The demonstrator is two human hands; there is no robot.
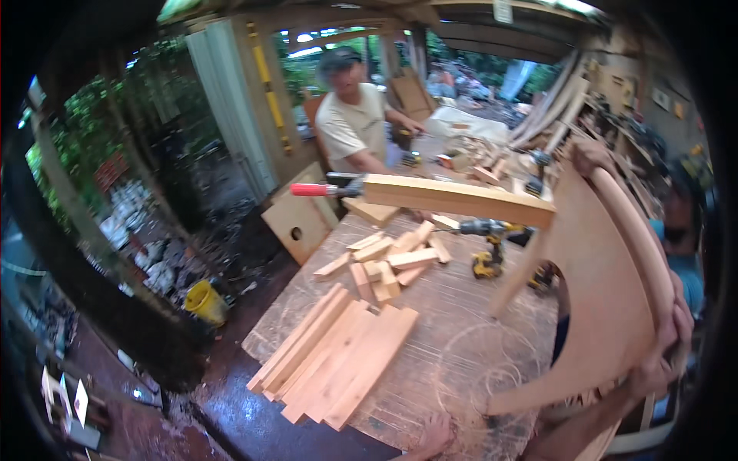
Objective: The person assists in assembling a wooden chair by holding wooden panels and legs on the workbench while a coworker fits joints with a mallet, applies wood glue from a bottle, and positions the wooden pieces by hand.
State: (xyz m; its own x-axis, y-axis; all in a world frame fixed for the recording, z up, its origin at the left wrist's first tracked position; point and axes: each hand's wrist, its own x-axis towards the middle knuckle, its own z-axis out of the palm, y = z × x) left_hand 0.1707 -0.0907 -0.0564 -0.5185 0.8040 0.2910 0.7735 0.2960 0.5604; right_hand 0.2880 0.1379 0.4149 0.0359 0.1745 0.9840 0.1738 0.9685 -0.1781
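Note:
On the right, my right hand (658,361) grips the rounded edge of a large curved wooden panel (603,276) that stands on edge. My left hand (437,435) rests on the near edge of the worktable (453,338), its fingers lying on the surface. A long wooden rail (461,198) extends leftward from the panel's upper part. A clamp with a red handle (311,190) sits at the rail's far-left end. Another person's hand (592,156) holds the panel's top.
Several planks (346,353) lie side by side at the table's left, with a pile of short wood blocks (392,261) behind them. A yellow-black drill (488,250) stands beyond. Across the table is a person in a light shirt (352,123). A yellow bucket (206,303) is on the floor.

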